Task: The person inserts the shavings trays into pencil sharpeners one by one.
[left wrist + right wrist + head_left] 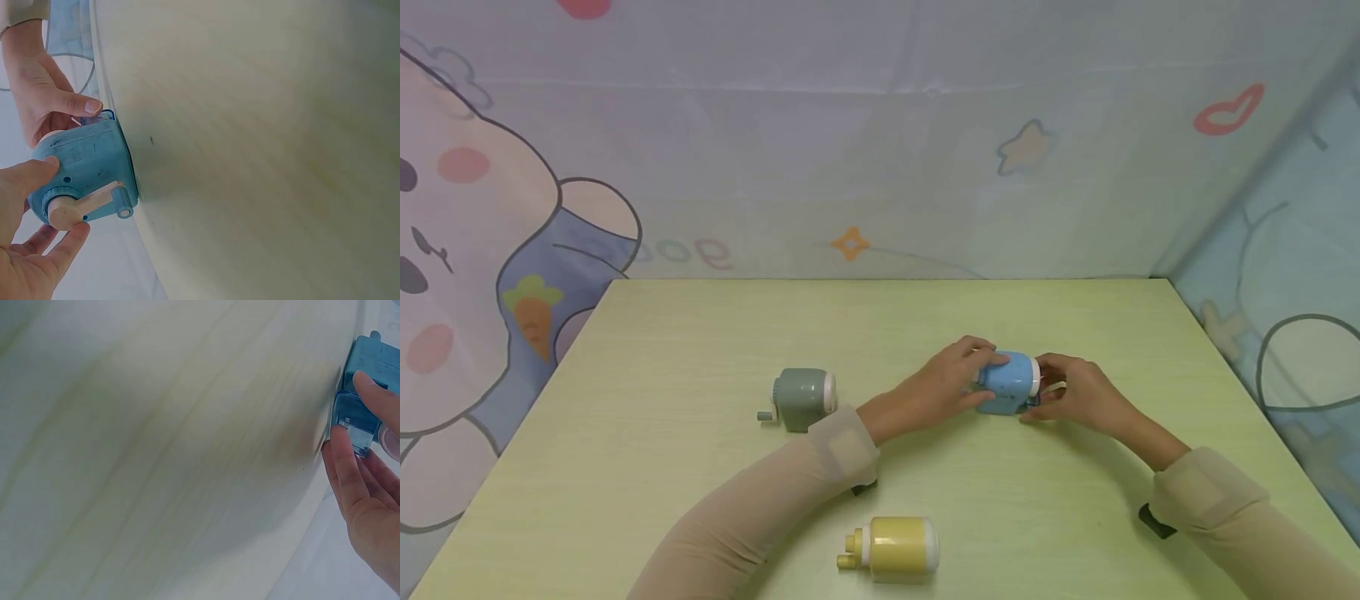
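A blue crank pencil sharpener point(1009, 379) stands on the table toward the right, its white round front facing right. My left hand point(942, 382) holds its body from the crank side, thumb and fingers on opposite sides in the left wrist view. The crank handle point(97, 201) points toward the tabletop there. At the front, my right hand point(1086, 398) pinches the clear shavings drawer point(357, 430), which sticks partway out of the sharpener. The drawer's inside is too dim to make out.
A green crank sharpener point(802, 398) stands left of my left forearm. Nearer the front edge is a yellow sharpener point(898, 546), its crank to the left. A printed cloth point(887, 167) hangs behind the pale table point(700, 325).
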{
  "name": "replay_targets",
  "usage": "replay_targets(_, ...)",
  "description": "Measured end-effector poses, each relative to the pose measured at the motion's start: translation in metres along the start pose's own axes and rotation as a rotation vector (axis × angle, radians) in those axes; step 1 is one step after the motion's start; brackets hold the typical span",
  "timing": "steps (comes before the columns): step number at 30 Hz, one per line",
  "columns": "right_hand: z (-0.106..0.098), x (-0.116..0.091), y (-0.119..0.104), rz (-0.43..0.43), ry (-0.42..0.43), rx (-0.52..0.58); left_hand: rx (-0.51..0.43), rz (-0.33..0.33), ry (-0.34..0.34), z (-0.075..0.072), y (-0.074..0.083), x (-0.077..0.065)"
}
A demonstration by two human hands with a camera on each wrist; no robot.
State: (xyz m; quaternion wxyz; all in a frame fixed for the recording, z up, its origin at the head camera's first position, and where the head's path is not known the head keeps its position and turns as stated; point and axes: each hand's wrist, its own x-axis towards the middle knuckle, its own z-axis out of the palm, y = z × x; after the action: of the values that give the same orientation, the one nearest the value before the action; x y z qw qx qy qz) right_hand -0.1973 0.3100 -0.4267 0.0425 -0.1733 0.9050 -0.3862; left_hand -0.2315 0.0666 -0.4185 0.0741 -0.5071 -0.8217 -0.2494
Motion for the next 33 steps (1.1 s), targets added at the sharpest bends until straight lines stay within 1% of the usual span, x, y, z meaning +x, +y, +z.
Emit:
replay_targets(3, 0.0006, 0.001, -0.0004, -0.002, 0.001, -0.007, 0.0, 0.002, 0.001, 0.0002, 0.0, -0.0001)
replay_targets(11, 0.0022, 0.0039, -0.0002, -0.017, -0.009, 0.021, -0.006, 0.014, 0.011, 0.0002, 0.0, -0.0006)
replay_targets(20, 0.0033, 0.0061, -0.0024, -0.031, -0.003, -0.029, 0.005, 0.023, 0.011, 0.0009, -0.0006, -0.0006)
replay_targets(33, 0.0036, 0.0086, -0.0017, -0.025, -0.002, -0.031, 0.028, 0.047, 0.022, 0.0023, -0.0011, 0.0005)
